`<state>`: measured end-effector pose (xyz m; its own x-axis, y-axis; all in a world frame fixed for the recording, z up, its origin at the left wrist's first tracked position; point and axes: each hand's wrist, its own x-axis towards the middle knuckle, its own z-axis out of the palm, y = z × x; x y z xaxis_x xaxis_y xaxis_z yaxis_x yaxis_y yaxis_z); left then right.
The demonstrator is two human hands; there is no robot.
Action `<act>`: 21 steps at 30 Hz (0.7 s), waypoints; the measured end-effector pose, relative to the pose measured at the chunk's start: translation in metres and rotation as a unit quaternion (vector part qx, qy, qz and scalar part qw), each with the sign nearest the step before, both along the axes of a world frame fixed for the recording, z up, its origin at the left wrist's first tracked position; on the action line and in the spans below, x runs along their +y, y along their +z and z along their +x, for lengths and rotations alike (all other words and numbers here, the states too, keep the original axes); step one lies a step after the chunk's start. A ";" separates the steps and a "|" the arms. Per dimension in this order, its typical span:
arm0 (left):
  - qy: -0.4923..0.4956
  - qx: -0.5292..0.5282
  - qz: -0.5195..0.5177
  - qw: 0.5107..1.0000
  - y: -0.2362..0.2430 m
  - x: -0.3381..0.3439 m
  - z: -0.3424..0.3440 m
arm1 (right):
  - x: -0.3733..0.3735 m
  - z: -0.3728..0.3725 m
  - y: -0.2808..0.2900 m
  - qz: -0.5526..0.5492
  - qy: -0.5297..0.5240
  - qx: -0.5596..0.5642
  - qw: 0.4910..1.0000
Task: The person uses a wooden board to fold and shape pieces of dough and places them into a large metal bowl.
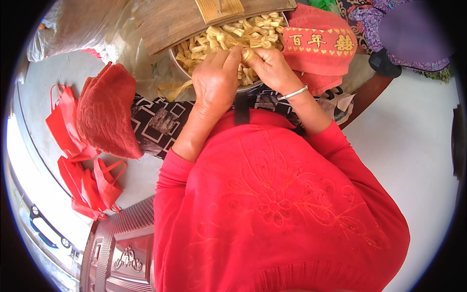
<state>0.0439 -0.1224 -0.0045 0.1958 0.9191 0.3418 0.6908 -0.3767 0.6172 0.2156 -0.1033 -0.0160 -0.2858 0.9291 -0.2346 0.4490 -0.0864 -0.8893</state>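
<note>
Both my hands meet over a metal basin (178, 62) full of several pale yellow knotted strips (228, 34). My left hand (216, 80) and my right hand (269, 67) pinch one pale yellow strip (247, 55) between their fingertips, just above the basin's near rim. A silver bangle (293, 93) circles my right wrist. My red sleeves and red embroidered top fill the lower half of the view.
A wooden board (170, 22) lies across the basin's far side. A red towel with gold characters (318, 46) sits to the right, a dark red towel (109, 112) on my left knee. Red bags (82, 180) lie on the floor left. Another person sits at top right.
</note>
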 end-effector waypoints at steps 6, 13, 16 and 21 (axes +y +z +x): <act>-0.059 -0.107 -0.012 0.992 -0.007 0.008 0.003 | -0.008 -0.002 -0.006 -0.320 -0.087 0.445 0.832; -0.148 -0.186 -0.138 0.961 0.011 0.006 -0.009 | -0.011 -0.006 0.005 -0.258 -0.065 0.430 0.863; -0.141 -0.257 -0.151 0.944 0.022 0.010 -0.004 | -0.005 -0.008 0.015 -0.062 -0.055 0.223 0.971; -0.004 -0.091 -0.231 0.969 0.033 0.017 0.011 | 0.003 -0.016 0.021 0.230 -0.067 0.038 0.970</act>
<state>0.0551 -0.1059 0.0290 0.1790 0.9809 -0.0755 0.5523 -0.0366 0.8328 0.1994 -0.1008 0.0051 -0.1563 0.9604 0.2307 0.3926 0.2747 -0.8777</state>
